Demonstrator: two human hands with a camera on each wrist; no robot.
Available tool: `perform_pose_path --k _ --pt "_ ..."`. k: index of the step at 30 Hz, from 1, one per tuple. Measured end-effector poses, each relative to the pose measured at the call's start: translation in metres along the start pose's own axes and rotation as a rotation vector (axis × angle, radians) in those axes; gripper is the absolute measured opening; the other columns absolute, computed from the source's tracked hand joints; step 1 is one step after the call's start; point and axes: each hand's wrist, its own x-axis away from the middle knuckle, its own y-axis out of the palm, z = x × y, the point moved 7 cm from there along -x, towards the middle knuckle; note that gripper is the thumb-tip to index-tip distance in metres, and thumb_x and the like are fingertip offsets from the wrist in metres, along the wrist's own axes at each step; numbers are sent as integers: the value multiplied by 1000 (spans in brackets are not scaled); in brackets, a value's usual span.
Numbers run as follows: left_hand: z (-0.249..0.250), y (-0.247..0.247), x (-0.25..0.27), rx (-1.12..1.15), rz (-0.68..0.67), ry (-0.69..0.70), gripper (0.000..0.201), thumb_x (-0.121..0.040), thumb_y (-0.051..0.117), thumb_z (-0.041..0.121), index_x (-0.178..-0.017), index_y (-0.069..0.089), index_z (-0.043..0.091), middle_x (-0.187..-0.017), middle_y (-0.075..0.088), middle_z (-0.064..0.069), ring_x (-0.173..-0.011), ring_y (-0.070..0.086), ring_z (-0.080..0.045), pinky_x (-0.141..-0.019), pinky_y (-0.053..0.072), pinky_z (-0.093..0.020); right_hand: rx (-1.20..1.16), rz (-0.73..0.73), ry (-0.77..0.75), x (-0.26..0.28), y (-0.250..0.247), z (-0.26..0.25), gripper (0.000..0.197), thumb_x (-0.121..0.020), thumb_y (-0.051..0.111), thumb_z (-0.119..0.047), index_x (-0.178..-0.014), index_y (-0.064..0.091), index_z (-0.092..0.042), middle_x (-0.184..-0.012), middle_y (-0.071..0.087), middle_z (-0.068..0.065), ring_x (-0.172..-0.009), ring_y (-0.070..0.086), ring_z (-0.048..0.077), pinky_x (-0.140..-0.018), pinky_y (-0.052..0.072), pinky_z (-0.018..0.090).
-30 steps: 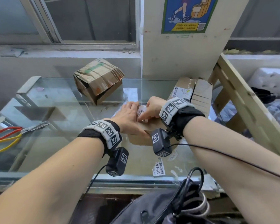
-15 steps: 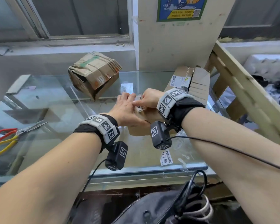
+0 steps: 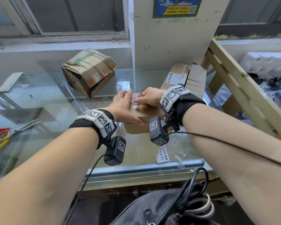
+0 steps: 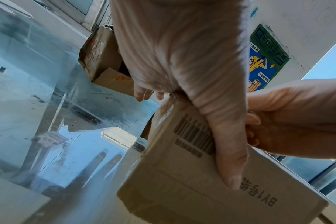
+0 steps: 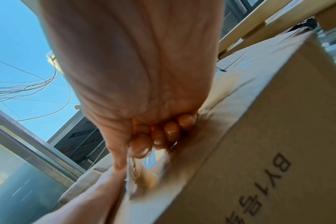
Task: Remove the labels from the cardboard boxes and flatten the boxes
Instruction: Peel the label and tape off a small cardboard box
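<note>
Glass tabletop (image 3: 58, 114) carries the small cardboard box (image 3: 146, 116) at centre, crushed box (image 3: 89, 73) at 11 o'clock. My left hand (image 3: 126, 108) clamps the box, thumb along its side. My right hand (image 3: 150, 99) pinches the label (image 3: 136, 101), now peeled higher than a second ago; nearly off, I judge.
</note>
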Motion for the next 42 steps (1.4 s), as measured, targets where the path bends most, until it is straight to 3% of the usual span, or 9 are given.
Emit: perform_pose_path --k 6,11,18,30,42 --pt "-3 6 0 89 -17 -6 133 -60 87 47 -154 -3 17 -155 2 -1 -145 14 -25 -118 23 -37 -12 -5 -16 3 0 2 42 -92 56 -44 -58 50 -19 -63 51 -2 -57 46 12 -57 36 24" --pt "0 6 2 80 -33 -26 135 -61 86 49 -154 -6 17 -155 0 1 -145 14 -23 -118 22 -32 -73 -19 -22 1 1 4 43 -90 58 -42 -56 49 -18 -57 48 -1 -53 43 14 -58 34 26" --pt "-3 6 0 88 -43 -50 136 -59 87 49 -154 -6 18 -156 -1 1 -146 14 -24 -119 22 -35 -165 -10 -34 -1 3 6 44 -90 60 -39 -53 47 -18 -52 47 -2 -51 42 14 -58 34 27" --pt "-5 9 0 124 -32 -52 134 -59 87 45 -154 -4 23 -155 -4 4 -145 14 -24 -117 27 -39 -305 -31 -62 1 5 10 46 -89 62 -38 -51 46 -19 -53 43 0 -53 38 14 -68 33 33" --pt "-3 10 2 170 -31 -46 130 -62 87 41 -154 -3 23 -155 -5 3 -144 15 -24 -117 27 -38 -381 -29 -96 10 2 10 46 -92 60 -31 -52 44 -15 -50 40 -2 -50 35 11 -57 31 24"
